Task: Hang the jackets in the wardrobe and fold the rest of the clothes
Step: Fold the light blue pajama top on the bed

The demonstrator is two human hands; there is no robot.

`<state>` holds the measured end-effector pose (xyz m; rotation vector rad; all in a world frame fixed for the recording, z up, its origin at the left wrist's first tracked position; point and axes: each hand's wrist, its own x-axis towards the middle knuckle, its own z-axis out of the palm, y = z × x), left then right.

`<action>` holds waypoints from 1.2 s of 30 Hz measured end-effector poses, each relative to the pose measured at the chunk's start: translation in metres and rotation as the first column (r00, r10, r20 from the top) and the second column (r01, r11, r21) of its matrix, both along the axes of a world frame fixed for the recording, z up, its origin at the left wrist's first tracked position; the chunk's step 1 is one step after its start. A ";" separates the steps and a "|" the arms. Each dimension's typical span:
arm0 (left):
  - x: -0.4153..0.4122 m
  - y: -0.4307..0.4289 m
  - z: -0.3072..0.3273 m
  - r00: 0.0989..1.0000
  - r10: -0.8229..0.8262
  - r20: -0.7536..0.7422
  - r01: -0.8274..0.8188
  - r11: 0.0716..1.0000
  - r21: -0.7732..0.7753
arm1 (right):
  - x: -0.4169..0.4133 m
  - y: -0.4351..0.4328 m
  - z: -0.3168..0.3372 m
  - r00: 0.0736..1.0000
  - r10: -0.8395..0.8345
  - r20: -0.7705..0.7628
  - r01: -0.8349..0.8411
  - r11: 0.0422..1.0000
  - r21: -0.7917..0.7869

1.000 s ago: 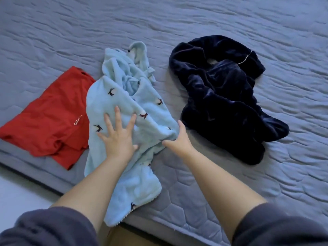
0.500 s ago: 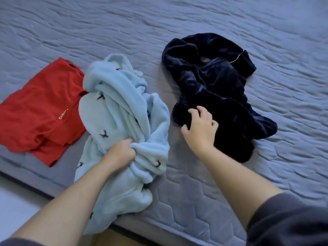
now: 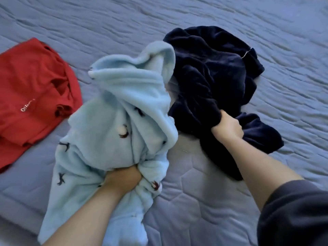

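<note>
A grey-blue quilted fabric mattress (image 3: 195, 206) is filling nearly the whole view, spreading from the near side to the far top. Across its nearer part, hexagonal stitching (image 3: 193, 180) is dividing the surface into padded cells. Farther back, wavy stitched lines (image 3: 124, 18) are running sideways, giving the cloth a rippled, slightly wrinkled look. At the lower left, the mattress's front edge (image 3: 16, 215) is slanting across the corner of the view.
</note>
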<state>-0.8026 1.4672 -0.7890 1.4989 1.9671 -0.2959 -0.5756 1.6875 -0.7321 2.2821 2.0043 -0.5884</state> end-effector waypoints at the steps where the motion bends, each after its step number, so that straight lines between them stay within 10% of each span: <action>1: 0.003 -0.001 0.010 0.995 0.091 0.039 -0.092 0.995 0.024 | 0.001 0.001 0.012 0.998 -0.030 -0.055 0.030 1.000 -0.002; 16: -0.039 -0.025 0.210 0.989 0.019 -0.145 0.013 0.976 0.217 | -0.254 0.032 0.310 0.634 0.536 -0.558 -0.341 0.841 0.419; 23: -0.071 -0.048 0.198 0.972 0.132 -0.195 -0.095 0.977 0.191 | -0.257 -0.033 0.218 0.598 0.606 -0.524 -0.717 0.697 -0.013; 31: -0.045 -0.066 0.116 0.906 0.414 0.085 -0.413 0.910 -0.030 | -0.122 -0.127 0.085 0.908 0.062 -0.414 -0.322 0.734 -0.598; 36: 0.002 -0.065 0.085 0.916 0.368 0.158 -0.377 0.925 0.035 | -0.106 -0.165 0.041 0.889 0.029 -0.457 -0.289 0.809 -0.512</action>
